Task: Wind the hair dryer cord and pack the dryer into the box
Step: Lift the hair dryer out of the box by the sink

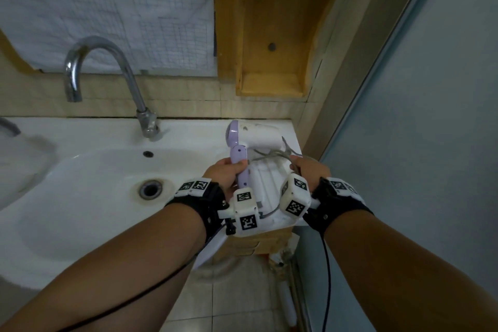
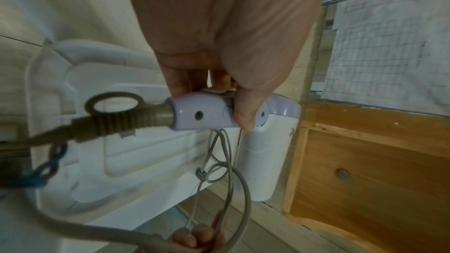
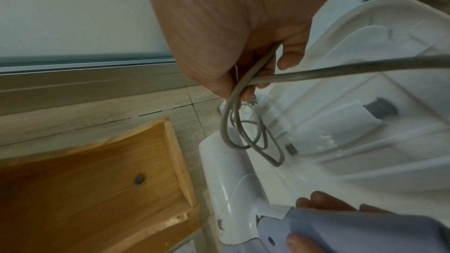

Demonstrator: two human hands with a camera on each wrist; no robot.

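1. The left hand (image 1: 229,172) is clamped round the lilac handle of the hair dryer (image 1: 253,135), held above the white box (image 1: 265,180) at the sink's (image 1: 80,170) 3 o'clock edge.
2. The right hand (image 1: 310,170) pinches loose loops of the cord (image 3: 246,138); a slack pinch would likely let them spring open.
3. Trailing cord could snag the box rim and tip it off the tabletop.

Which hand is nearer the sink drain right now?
Left. The left hand grips the dryer's purple handle just right of the sink drain; the right hand holds the looped cord farther right, beyond the dryer.
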